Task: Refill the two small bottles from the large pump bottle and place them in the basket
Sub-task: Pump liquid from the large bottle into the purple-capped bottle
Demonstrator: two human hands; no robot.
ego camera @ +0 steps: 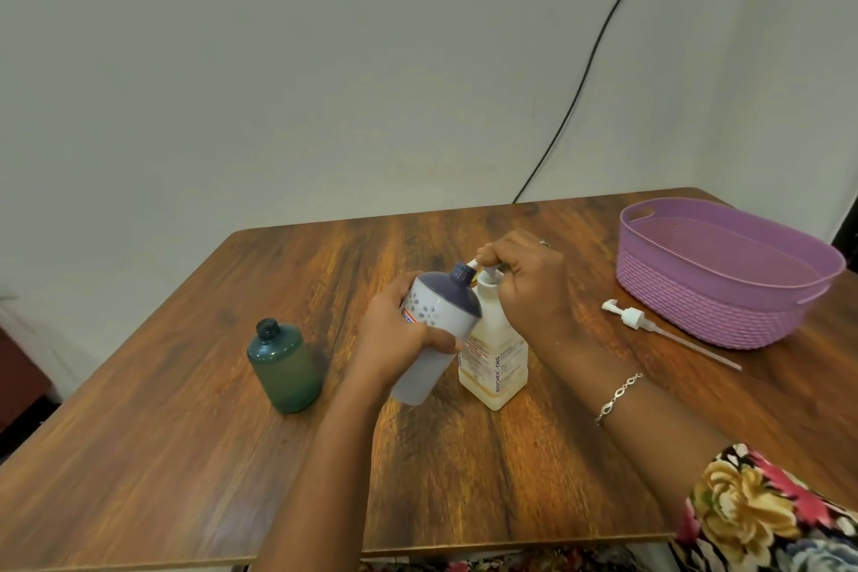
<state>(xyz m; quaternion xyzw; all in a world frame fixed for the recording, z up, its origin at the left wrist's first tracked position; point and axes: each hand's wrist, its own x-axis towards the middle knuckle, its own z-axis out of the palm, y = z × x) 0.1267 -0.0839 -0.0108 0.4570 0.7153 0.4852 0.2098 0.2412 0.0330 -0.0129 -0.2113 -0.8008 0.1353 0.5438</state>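
Note:
My left hand (399,334) grips a small white bottle with a dark blue shoulder (441,307), tilted so its open neck meets the spout of the large pump bottle (494,367). That large bottle is cream-coloured and stands upright at the table's middle. My right hand (529,283) curls over its pump head from above. A small green bottle (285,367) without a cap stands upright to the left, apart from both hands. The purple basket (724,302) sits at the far right with nothing visible inside.
A loose white pump with a long dip tube (650,327) lies on the wooden table (185,455) just in front of the basket. A black cable (589,74) runs down the wall behind. The table's near edge is close to my body.

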